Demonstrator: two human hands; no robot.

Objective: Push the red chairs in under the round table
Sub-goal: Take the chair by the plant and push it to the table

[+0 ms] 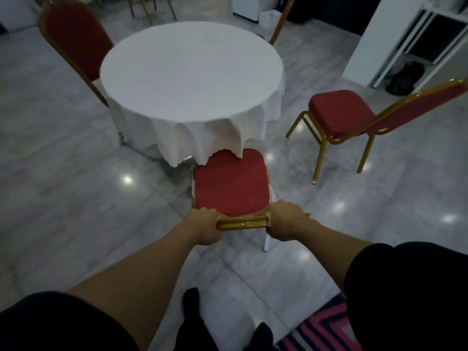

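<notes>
A grey tiled floor [63, 198] fills the room, glossy with points of reflected light. At its centre stands the round worktop [191, 72], draped in a white cloth [192, 140] that hangs in folds down its near side. Three red chairs with gold frames ring it in full view: the left chair [76, 39] stands pushed close against the worktop's far-left edge, the right chair [342, 112] sits well apart on the right, turned with its seat toward the worktop, and the near chair [230, 183] has the far edge of its seat just under the hanging cloth. A gold frame edge [281, 21] of another chair shows at the far right rim. A person in dark sleeves leans over the near chair, the left hand [206, 224] and the right hand [286, 221] each closed around the gold top rail [241, 222] of its backrest. A pink patterned rug [326, 325] lies at near right.
</notes>
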